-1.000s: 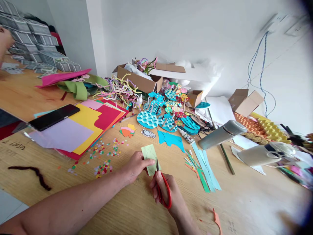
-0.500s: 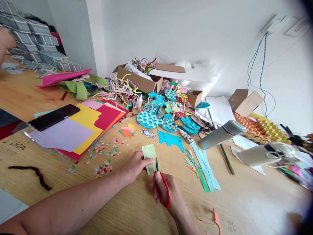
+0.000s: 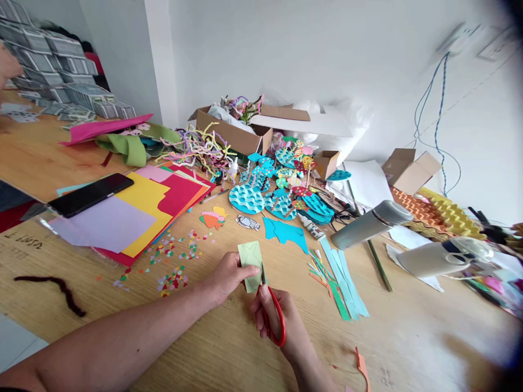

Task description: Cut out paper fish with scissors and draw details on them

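Observation:
My left hand [image 3: 229,276] pinches a pale green paper [image 3: 250,255] with pencil lines on it, the thumb lying across its front. Red-handled scissors [image 3: 279,321] are in my right hand [image 3: 281,318], their blades pointing up at the paper's right edge. Whether the blades are cutting into the paper is too small to tell. Beyond the paper lie a fish-like cutout in orange and yellow [image 3: 212,219], a grey and white drawn cutout [image 3: 247,222] and a torn-edged blue paper [image 3: 292,235].
Coloured sheets [image 3: 110,220] carry a black phone [image 3: 92,195] at left, with confetti [image 3: 174,277] nearby. Paper strips [image 3: 343,283], a grey bottle [image 3: 368,226] and a white bottle [image 3: 441,258] lie at right. Blue wavy discs [image 3: 246,200] and boxes stand behind. Part of a person's hand shows far left.
The green paper and my left hand have shifted very slightly. My right hand has barely moved with the scissors. The other person's hand at the far left has moved a little.

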The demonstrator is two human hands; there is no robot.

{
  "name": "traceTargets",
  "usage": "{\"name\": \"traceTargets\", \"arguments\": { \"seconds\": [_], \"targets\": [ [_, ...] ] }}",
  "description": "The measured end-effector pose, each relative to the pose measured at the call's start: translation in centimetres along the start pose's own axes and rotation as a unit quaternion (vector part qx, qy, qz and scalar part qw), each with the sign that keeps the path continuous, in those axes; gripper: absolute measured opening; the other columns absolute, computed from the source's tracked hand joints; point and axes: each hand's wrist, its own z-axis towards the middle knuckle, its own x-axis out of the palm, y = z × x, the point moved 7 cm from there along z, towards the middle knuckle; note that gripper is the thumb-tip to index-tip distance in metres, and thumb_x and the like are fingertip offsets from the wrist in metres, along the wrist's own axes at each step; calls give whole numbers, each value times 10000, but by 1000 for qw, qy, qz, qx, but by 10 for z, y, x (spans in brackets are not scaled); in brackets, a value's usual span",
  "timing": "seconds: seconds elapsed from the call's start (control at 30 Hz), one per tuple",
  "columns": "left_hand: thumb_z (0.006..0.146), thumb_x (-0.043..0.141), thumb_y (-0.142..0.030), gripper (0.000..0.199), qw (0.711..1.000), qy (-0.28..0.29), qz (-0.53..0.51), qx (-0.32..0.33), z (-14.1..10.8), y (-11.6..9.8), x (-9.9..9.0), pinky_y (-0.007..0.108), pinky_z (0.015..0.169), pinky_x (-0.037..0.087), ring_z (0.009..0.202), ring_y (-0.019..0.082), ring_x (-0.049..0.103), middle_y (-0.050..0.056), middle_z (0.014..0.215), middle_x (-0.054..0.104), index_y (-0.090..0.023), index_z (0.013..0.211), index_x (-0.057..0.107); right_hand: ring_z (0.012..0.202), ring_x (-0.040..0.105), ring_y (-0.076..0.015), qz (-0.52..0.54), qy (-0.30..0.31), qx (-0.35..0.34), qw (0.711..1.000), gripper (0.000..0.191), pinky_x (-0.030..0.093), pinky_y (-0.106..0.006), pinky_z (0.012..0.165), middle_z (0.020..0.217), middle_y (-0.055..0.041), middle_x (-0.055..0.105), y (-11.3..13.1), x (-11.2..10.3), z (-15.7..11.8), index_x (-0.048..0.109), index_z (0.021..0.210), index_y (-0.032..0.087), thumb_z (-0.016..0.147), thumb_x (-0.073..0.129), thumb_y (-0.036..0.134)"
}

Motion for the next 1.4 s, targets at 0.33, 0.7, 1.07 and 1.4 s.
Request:
{"name": "traceTargets", "arguments": {
  "seconds": [0.33, 0.7, 1.07, 1.4],
  "targets": [
    [600, 693, -335, 248, 1000, -12, -12, -17, 1, 1, -1, 259, 589, 416, 588, 140, 542, 29, 645, 627, -120, 701, 621, 291, 400, -69, -3, -4, 10, 1000, 630, 255, -173, 321, 362, 39, 470, -1, 0, 0, 558, 623, 140, 735, 498, 757],
    [615, 677, -302, 207, 1000, 3, 0, 0, 1, -1, 0, 251, 591, 402, 589, 131, 531, 24, 645, 624, -118, 691, 624, 307, 428, -72, -2, 1, 10, 1000, 624, 274, -174, 335, 388, 26, 502, -1, -1, 1, 578, 646, 129, 750, 501, 740],
    [610, 673, -290, 186, 1000, -5, -5, -4, 1, 0, -1, 252, 583, 400, 579, 130, 524, 16, 629, 607, -126, 669, 608, 290, 399, -63, -8, -4, 16, 1000, 627, 253, -169, 324, 368, 41, 473, -1, -1, 0, 581, 626, 131, 734, 517, 745],
    [593, 702, -320, 229, 1000, -20, -22, -3, 2, 2, -4, 232, 553, 367, 551, 107, 481, -3, 605, 582, -128, 664, 601, 297, 404, -67, -14, -2, 18, 1000, 630, 254, -174, 327, 368, 37, 476, -2, -1, 1, 567, 614, 138, 728, 508, 756]
  ]
}}
